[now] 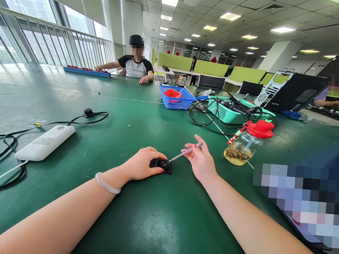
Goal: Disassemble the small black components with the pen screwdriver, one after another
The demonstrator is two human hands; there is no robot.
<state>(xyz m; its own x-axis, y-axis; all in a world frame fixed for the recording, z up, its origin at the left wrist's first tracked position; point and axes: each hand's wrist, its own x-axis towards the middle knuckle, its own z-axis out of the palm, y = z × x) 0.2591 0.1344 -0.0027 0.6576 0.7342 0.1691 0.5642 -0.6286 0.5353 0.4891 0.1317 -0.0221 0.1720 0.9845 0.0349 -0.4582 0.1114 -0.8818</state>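
A small, flat, black rectangular block point(168, 167) lies on the green-topped desk point(150, 219), its left end under the left hand point(143, 163), whose thumb and fingers pinch it along the near and far edges. The right hand point(201, 160), apart from the left, grips a slim screwdriver with a see-through, pinkish handle point(188, 150), slanting down leftward to the block's top; the tip is too small to tell whether it sits in a screw. A broad stretch of green surface opens between the forearms, and another runs from the block to the far baskets. Leftward, well apart, lies a white, rounded plastic box point(46, 142) beside flat black cables point(11, 140). Nearer on the right, a glass jar with a red lid point(242, 146) bounds the right hand's room. Beyond stand a blue plastic mesh basket point(175, 103) and a turquoise plastic basket point(227, 115) heaped with black cords; a person point(136, 67) sits at the desk's far edge.
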